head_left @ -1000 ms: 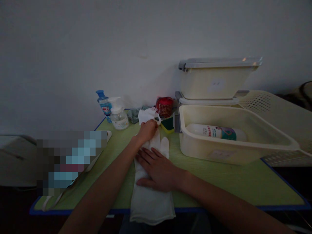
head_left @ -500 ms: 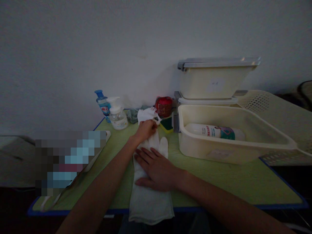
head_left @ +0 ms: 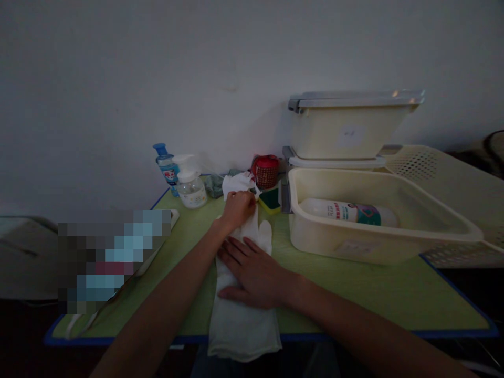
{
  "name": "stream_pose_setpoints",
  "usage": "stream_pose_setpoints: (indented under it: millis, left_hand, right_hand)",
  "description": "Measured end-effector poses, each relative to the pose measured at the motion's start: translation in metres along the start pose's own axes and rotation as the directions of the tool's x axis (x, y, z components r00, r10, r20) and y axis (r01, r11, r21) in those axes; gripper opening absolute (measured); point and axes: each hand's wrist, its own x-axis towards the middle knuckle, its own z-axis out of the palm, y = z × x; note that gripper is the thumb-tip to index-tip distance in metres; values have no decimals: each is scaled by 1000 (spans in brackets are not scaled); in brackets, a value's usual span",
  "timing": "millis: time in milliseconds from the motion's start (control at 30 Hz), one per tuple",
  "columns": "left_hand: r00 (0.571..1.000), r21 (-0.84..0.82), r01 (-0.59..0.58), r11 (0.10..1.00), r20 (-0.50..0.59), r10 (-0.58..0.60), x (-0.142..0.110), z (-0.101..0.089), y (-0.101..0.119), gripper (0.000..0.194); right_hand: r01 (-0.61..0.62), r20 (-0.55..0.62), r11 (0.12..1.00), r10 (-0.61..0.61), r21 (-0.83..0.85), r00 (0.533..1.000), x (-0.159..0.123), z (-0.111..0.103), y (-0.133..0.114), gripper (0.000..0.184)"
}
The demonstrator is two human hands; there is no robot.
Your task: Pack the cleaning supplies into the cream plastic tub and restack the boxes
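A long white glove lies flat on the green table, its thumb pointing away to the right and its wide cuff hanging over the front edge. My right hand rests palm down on the middle of the glove, fingers spread. Farther up, my left hand is closed on the glove's finger end, with its fingers curled under so that the fingertips are hidden. Just beyond it lies a crumpled white thing, perhaps cloth or plastic. A green and yellow sponge is right of my left hand.
A clear pump bottle and a blue bottle stand at back left. Near the wall sits a red container. At right, a cream bin holds a white bottle; a lidded bin is stacked behind. A blurred-out object lies left.
My left hand has curled tighter and turned slightly at the glove's finger end. My right hand stays flat in the same place. The view has shifted very slightly.
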Motion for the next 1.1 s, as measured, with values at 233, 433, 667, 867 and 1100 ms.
stream_pose_setpoints:
  millis: [233, 433, 667, 867, 1100]
  left_hand:
    - [999, 66, 29, 997, -23, -28, -2, 6, 12, 20]
    - [999, 67, 30, 997, -20, -29, -3, 8, 11, 21]
    - [1000, 75, -1, 997, -29, 3, -5, 5, 10, 25]
    - [998, 67, 10, 998, -67, -6, -6, 5, 11, 26]
    - [999, -2, 12, 1000, -39, -12, -4, 6, 9, 24]
  right_hand:
    - [5, -33, 999, -6, -40, 999, 0, -3, -3, 66]
    - [18, -34, 999, -20, -47, 999, 0, -3, -2, 66]
    - [17, -48, 999, -19, -44, 999, 0, -2, -1, 64]
    - [20, -33, 999, -21, -31, 999, 0, -4, -2, 65]
    - [22, -42, 999, -24, -43, 999, 0, -3, -1, 65]
